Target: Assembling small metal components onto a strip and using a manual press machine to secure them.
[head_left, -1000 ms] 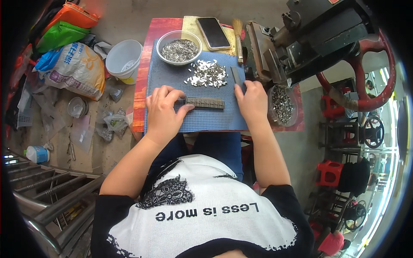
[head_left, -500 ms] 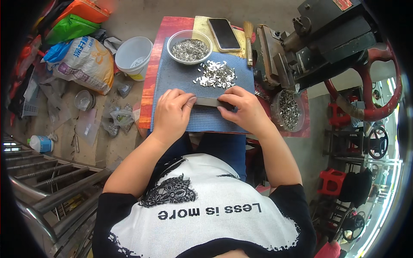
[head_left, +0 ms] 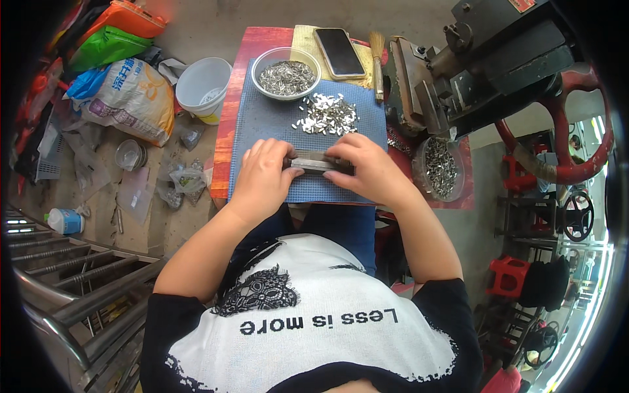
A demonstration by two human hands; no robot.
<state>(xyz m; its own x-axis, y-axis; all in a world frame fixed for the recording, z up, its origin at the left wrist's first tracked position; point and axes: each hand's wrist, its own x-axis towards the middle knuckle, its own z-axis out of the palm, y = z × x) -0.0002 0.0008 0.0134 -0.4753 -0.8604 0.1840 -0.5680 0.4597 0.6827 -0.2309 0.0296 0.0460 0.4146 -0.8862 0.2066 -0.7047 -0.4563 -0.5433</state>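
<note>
A dark metal bar (head_left: pixel 310 162) with a lighter strip along it lies crosswise between my hands, low over the blue ribbed mat (head_left: pixel 262 118). My left hand (head_left: pixel 262 171) grips its left end, thumb on the near side. The right end is pinched by my right hand (head_left: pixel 367 162), thumb below and fingers above. Beyond the bar, a loose pile of small white and grey metal pieces (head_left: pixel 327 114) lies on the mat. Behind and to the left of that pile, a clear round bowl (head_left: pixel 259 84) holds many small metal pieces.
A phone (head_left: pixel 339 52) and a brush (head_left: pixel 378 59) lie at the table's far side. On the right stands a heavy press (head_left: pixel 452 78) with a red handwheel (head_left: pixel 557 124), next to a tub of metal pieces (head_left: pixel 440 169). A white bucket (head_left: pixel 203 85) and bags are on the left.
The bar has tipped in my hands, so a lighter strip along it now shows. My fingers have shifted around its ends; both hands stay at nearly the same place.
</note>
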